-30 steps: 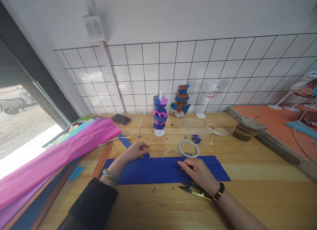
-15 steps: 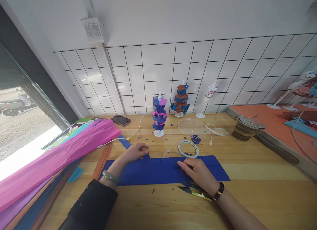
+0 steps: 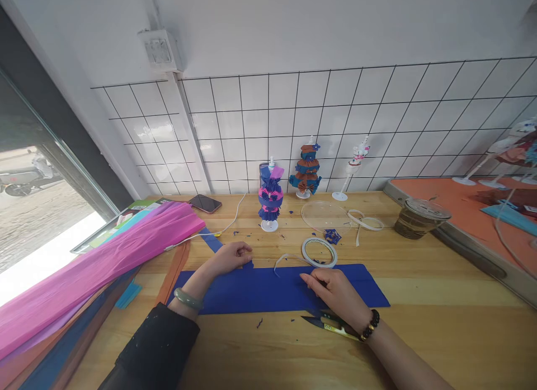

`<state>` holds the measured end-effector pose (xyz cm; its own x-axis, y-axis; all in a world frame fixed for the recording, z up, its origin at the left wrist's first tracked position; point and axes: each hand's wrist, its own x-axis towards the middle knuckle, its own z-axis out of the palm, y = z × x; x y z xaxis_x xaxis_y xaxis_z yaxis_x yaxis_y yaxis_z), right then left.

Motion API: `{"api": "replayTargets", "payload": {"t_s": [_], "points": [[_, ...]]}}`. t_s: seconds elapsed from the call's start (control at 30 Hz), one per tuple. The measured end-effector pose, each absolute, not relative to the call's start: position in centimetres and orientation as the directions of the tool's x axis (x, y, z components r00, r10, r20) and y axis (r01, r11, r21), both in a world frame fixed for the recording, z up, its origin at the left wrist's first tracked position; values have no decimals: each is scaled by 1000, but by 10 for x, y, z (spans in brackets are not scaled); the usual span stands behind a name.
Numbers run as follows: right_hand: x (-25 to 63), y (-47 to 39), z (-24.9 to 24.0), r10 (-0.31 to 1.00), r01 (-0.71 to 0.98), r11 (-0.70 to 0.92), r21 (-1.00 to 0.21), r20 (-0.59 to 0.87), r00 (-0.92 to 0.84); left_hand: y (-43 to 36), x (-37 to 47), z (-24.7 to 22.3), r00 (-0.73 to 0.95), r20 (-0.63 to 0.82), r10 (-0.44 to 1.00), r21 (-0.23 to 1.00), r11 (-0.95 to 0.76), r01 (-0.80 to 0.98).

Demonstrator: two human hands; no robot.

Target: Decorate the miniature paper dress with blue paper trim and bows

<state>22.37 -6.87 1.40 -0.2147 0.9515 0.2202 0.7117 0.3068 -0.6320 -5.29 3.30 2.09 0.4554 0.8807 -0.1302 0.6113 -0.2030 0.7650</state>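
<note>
A long strip of dark blue paper (image 3: 260,292) lies flat across the wooden table. My left hand (image 3: 232,257) rests at its upper left edge with fingers loosely curled; a small blue piece shows under the fingertips. Over the strip's right part is my right hand (image 3: 331,289), its thumb and forefinger pressed together; anything between them is too small to make out. Beneath the right hand lie thread snips (image 3: 329,326) with dark blades. A white roll of tape (image 3: 319,252) sits just behind the strip, its loose end curling left onto the blue paper.
Pink crepe paper (image 3: 159,233) and other coloured sheets lie at left, near a phone (image 3: 205,203). Behind stand a blue-and-pink paper-dressed figure (image 3: 271,197), a brown-and-teal one (image 3: 307,169) and a white one (image 3: 356,160). A lidded brown cup (image 3: 419,217) is at right.
</note>
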Motion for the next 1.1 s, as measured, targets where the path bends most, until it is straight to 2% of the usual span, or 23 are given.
{"api": "replayTargets", "payload": {"t_s": [0.23,0.57,1.1], "points": [[224,-69,13,944,701,329,-632,249,-217,34,-53,20,455,-135,880,755,-206,622],[224,-68,12,953,713,301,-633,215,-212,34,-53,20,456,-132,880,755,-209,622],[225,-64,9,947,674,320,-665,244,-209,42,-62,24,498,-151,854,816,-177,550]]}}
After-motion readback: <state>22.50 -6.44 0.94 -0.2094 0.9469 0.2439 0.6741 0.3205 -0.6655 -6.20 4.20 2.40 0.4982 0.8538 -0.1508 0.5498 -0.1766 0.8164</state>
